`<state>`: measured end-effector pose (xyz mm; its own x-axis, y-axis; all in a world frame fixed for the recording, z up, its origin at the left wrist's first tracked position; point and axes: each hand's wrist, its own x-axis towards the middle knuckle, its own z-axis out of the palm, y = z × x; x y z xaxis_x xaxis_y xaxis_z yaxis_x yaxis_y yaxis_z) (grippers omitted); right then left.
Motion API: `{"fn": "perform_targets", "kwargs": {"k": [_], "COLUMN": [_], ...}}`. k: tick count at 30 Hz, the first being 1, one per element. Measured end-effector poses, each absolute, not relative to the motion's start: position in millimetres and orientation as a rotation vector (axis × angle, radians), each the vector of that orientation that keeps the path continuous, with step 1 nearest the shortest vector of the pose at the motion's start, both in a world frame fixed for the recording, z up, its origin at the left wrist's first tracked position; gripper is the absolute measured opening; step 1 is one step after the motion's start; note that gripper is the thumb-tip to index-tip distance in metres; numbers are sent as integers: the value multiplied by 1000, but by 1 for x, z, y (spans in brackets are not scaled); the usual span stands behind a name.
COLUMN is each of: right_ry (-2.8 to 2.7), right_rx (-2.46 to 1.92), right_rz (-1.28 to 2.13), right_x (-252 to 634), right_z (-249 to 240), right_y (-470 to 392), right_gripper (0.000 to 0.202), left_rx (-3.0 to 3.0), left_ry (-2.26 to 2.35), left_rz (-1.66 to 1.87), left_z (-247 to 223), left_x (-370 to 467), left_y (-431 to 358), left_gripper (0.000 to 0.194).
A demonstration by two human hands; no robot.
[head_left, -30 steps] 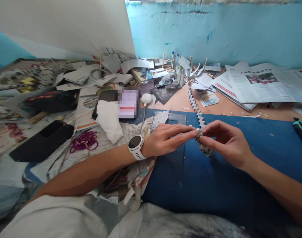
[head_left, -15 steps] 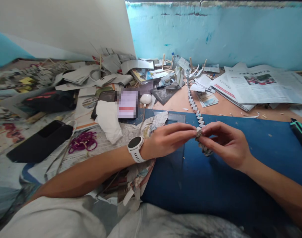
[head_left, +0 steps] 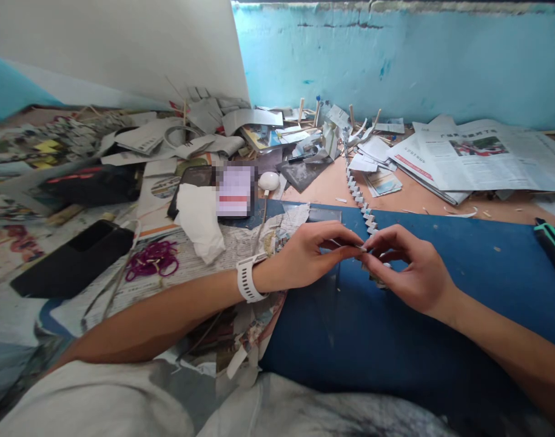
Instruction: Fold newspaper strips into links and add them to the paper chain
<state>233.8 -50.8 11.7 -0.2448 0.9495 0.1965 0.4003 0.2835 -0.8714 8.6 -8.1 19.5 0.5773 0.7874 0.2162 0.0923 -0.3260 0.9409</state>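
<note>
A zigzag chain of folded paper (head_left: 358, 195) runs from the paper scraps at the back down to my fingers over the blue mat (head_left: 341, 340). My right hand (head_left: 413, 270) has its thumb and fingers pinched on the chain near its lower end, and a bit of folded paper shows below them. From the left, my left hand (head_left: 316, 252) meets it, thumb and fingertips closed on a small, pale piece of folded paper at the same spot. Fingertips hide most of that piece. A white watch strap (head_left: 250, 279) circles my left wrist.
Left of the mat lie a white tissue (head_left: 199, 218), a phone with a lit screen (head_left: 234, 197), a purple bundle of bands (head_left: 154, 260) and a black case (head_left: 74, 261). Newspapers (head_left: 481, 161) are at back right. A black-green cutter (head_left: 551, 243) lies at the right edge.
My left hand has rolled, so its thumb now shows beneath the fingers and the watch face has turned out of view. The fingertips of both hands have come closer together.
</note>
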Motion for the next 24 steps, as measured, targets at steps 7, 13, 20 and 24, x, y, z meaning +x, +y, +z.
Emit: {"fn": "perform_targets", "kwargs": {"k": [7, 13, 20, 24], "right_ry": [-1594, -1671, -1772, -1631], "right_rx": [-1206, -1170, -1165, -1205], "right_rz": [1131, 1011, 893, 1145], "right_x": [233, 234, 231, 233], "right_z": [19, 16, 14, 15], "right_y": [-53, -53, -55, -53], "right_gripper": [30, 24, 16, 21], "left_rx": [1408, 1276, 1593, 1579], "left_ry": [775, 776, 857, 808], "left_rz": [854, 857, 868, 875], "left_z": [18, 15, 20, 15], "left_x": [16, 17, 15, 15], "left_y": [-15, -15, -16, -13], "left_gripper": [20, 24, 19, 20]}}
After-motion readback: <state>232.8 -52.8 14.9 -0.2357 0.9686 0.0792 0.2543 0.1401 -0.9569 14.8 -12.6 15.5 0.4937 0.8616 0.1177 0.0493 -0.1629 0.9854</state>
